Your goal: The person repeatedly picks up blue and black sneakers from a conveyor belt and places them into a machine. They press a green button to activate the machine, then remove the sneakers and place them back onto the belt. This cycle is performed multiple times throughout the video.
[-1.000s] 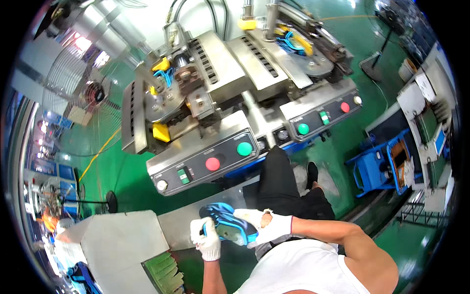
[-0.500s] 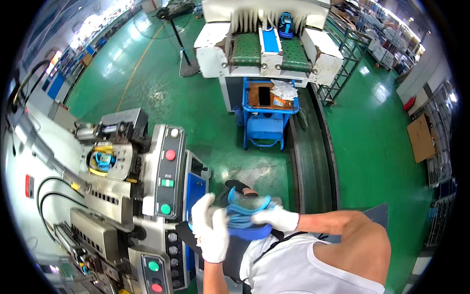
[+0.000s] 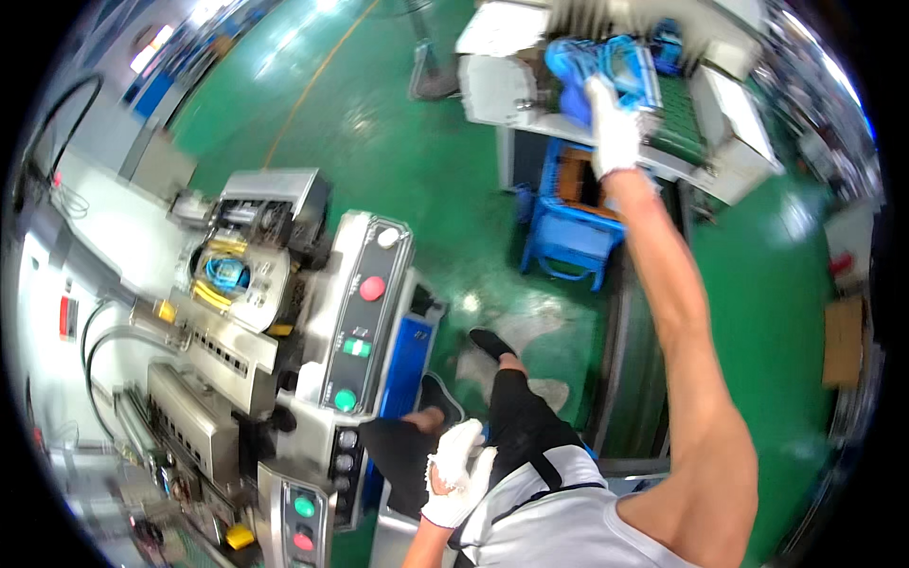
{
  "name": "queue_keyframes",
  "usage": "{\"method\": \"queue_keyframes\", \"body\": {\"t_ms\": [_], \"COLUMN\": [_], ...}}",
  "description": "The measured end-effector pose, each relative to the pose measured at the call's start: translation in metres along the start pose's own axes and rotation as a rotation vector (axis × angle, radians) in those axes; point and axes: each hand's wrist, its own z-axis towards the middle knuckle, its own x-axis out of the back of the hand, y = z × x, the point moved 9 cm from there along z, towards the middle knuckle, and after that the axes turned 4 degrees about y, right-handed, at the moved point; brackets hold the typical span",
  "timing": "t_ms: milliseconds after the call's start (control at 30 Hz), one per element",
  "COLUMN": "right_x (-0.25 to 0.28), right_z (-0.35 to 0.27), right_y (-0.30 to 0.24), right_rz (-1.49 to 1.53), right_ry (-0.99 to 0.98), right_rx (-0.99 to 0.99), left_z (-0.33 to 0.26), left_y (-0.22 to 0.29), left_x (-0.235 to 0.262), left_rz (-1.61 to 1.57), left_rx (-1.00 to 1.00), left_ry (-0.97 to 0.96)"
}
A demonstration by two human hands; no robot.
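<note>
At the far right of centre, my right hand, in a white knit glove, reaches out at arm's length. Its fingers close on a blue shoe upper with lighter blue parts, held at the mouth of the conveyor machine; motion blurs the grip. My left hand, gloved the same way, hovers near my lap with fingers loosely bent, thumb apart and nothing visible in it. A second blue shoe stands on the green conveyor belt to the right of my right hand.
To my left is a metal machine with a button panel; a light-blue shoe piece sits in its yellow-edged station. A blue cart stands below the conveyor. A fan stand is further back on the green floor.
My right hand has swung from my lap out to the conveyor, carrying the blue shoe upper. The left hand has let go and dropped lower. The view has tilted and shifted.
</note>
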Motion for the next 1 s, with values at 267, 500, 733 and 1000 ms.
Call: {"method": "queue_keyframes", "body": {"t_ms": [267,500,733,1000], "right_x": [-0.142,-0.164,-0.101,-0.068], "right_z": [0.234,0.290,-0.033,-0.542], "right_y": [0.146,0.209,0.038,-0.071], "right_rz": [-0.725,-0.229,-0.125,0.623], "right_ry": [0.043,-0.104,-0.187,-1.431], "right_rx": [0.086,-0.037,0.373,-0.806], "left_z": [-0.072,-0.114,-0.123,-0.218], "left_y": [-0.090,-0.112,-0.107,-0.120], "left_x": [0.016,0.015,0.027,0.062], "left_rz": [0.101,0.094,0.066,0.122], "left_rx": [0.542,0.610,0.554,0.542], "left_ry": [0.169,0.305,0.371,0.697]}}
